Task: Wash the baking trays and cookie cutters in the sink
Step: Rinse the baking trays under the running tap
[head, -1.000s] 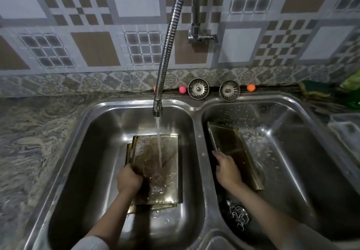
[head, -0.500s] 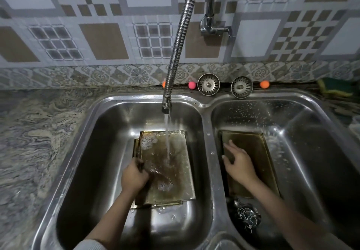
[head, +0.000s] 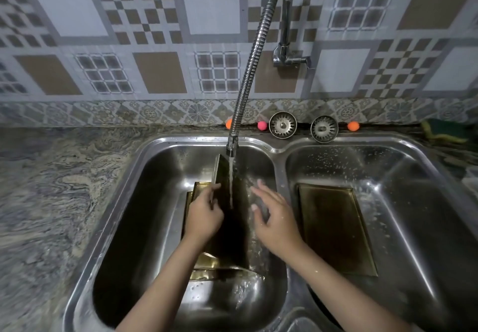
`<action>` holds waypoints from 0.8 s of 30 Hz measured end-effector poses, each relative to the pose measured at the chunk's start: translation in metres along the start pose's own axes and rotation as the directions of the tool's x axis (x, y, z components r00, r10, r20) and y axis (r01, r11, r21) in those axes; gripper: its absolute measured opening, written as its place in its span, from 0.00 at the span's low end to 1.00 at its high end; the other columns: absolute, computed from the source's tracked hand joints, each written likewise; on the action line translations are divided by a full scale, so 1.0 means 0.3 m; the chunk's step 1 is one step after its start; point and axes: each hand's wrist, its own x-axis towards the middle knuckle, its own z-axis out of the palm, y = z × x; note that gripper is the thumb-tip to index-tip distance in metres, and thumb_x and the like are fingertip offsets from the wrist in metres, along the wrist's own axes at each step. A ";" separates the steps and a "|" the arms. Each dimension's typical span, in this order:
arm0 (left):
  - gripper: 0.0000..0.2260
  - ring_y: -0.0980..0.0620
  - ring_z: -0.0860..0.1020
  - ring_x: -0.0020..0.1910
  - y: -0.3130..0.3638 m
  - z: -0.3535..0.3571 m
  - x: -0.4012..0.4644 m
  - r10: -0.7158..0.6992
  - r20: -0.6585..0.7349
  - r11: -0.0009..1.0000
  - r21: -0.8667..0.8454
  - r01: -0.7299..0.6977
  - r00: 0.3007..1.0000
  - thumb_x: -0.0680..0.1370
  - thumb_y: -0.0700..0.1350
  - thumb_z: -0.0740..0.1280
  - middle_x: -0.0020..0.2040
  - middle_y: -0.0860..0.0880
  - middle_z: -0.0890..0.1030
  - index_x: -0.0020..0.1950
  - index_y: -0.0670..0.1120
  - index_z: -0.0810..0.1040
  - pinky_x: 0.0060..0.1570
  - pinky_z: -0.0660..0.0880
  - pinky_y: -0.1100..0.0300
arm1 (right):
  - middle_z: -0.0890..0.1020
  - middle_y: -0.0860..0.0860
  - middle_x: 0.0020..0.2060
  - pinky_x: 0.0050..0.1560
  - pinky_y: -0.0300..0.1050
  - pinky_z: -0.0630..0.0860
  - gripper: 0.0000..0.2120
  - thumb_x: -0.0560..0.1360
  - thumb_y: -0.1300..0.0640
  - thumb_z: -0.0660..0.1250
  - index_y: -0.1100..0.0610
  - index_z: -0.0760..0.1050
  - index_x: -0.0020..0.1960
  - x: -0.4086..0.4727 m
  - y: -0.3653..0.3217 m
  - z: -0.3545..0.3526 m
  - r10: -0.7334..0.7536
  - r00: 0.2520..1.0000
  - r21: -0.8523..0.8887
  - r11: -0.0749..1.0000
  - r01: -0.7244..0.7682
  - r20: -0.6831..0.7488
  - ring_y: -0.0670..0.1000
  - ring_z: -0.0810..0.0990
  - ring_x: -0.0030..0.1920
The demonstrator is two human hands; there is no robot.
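Note:
In the left basin of the steel double sink (head: 144,166), my left hand (head: 204,215) grips the left edge of a gold baking tray (head: 232,217) that is tilted up on its edge under the running water. My right hand (head: 274,217) is over the same basin, fingers spread and relaxed against the tray's wet face. Another gold tray (head: 204,264) lies flat beneath it. A third gold tray (head: 336,230) lies flat in the right basin. No cookie cutters are visible now.
A flexible steel faucet hose (head: 253,54) pours water into the left basin. Two sink strainers (head: 282,125) (head: 324,128) and small orange and pink balls (head: 353,126) sit on the back ledge. A green-yellow sponge (head: 445,131) lies at the right. Marbled countertop (head: 51,202) extends left.
My right hand left the tray in the right basin and crossed to the left basin. My left hand tipped the top tray from flat up onto its edge under the water.

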 end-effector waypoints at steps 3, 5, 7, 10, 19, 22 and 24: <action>0.16 0.56 0.75 0.56 0.033 -0.028 -0.018 0.026 -0.081 0.997 -0.067 -0.032 0.996 0.78 0.35 0.60 0.58 0.51 0.79 0.64 0.48 0.75 0.55 0.71 0.64 | 0.63 0.47 0.74 0.70 0.34 0.54 0.23 0.80 0.55 0.60 0.52 0.63 0.74 -0.011 -0.054 0.085 0.083 0.985 0.064 0.994 -0.093 0.153 0.44 0.59 0.74; 0.16 0.53 0.76 0.58 0.035 -0.055 -0.028 0.004 -0.128 0.993 -0.114 -0.019 0.992 0.79 0.35 0.60 0.58 0.51 0.79 0.63 0.49 0.75 0.59 0.73 0.57 | 0.53 0.47 0.77 0.74 0.39 0.49 0.25 0.81 0.51 0.56 0.50 0.54 0.77 -0.015 -0.073 0.139 0.099 0.946 0.052 0.991 -0.121 0.308 0.46 0.50 0.76; 0.16 0.51 0.77 0.59 0.018 -0.079 -0.041 -0.071 -0.149 0.975 -0.219 0.037 0.986 0.79 0.35 0.60 0.57 0.51 0.79 0.61 0.52 0.76 0.62 0.74 0.50 | 0.43 0.48 0.78 0.76 0.49 0.44 0.28 0.82 0.45 0.51 0.48 0.45 0.78 0.013 -0.056 0.164 0.129 0.900 -0.095 0.991 -0.098 0.417 0.47 0.41 0.77; 0.16 0.52 0.77 0.59 -0.002 -0.101 -0.084 -0.134 -0.129 0.935 -0.344 0.083 0.983 0.79 0.33 0.59 0.58 0.50 0.79 0.58 0.51 0.77 0.64 0.73 0.48 | 0.39 0.53 0.77 0.74 0.59 0.38 0.30 0.81 0.41 0.46 0.49 0.41 0.78 0.153 -0.016 0.155 0.227 0.913 -0.366 0.926 -0.095 0.339 0.52 0.37 0.77; 0.14 0.52 0.77 0.57 0.006 -0.125 -0.095 -0.208 -0.226 0.854 -0.516 0.064 0.952 0.79 0.32 0.58 0.59 0.46 0.77 0.58 0.48 0.75 0.59 0.73 0.58 | 0.37 0.44 0.76 0.72 0.57 0.35 0.28 0.81 0.43 0.47 0.45 0.40 0.77 0.085 -0.108 0.127 -0.201 0.768 -0.336 0.811 0.478 0.608 0.49 0.34 0.76; 0.14 0.52 0.77 0.57 0.010 -0.110 -0.105 -0.159 -0.210 0.873 -0.485 0.038 0.965 0.80 0.33 0.58 0.60 0.48 0.77 0.57 0.50 0.75 0.62 0.72 0.52 | 0.38 0.52 0.77 0.74 0.61 0.37 0.30 0.81 0.42 0.45 0.50 0.40 0.78 0.220 -0.047 0.065 0.073 0.899 -0.560 0.803 0.204 0.432 0.55 0.35 0.76; 0.15 0.58 0.76 0.58 0.045 -0.067 -0.118 -0.107 -0.184 0.878 -0.479 0.005 0.977 0.79 0.32 0.59 0.59 0.50 0.77 0.56 0.51 0.75 0.62 0.71 0.62 | 0.39 0.56 0.77 0.72 0.65 0.35 0.30 0.81 0.43 0.45 0.53 0.42 0.78 0.284 -0.067 0.061 0.205 0.932 -0.618 0.786 0.024 0.298 0.60 0.36 0.76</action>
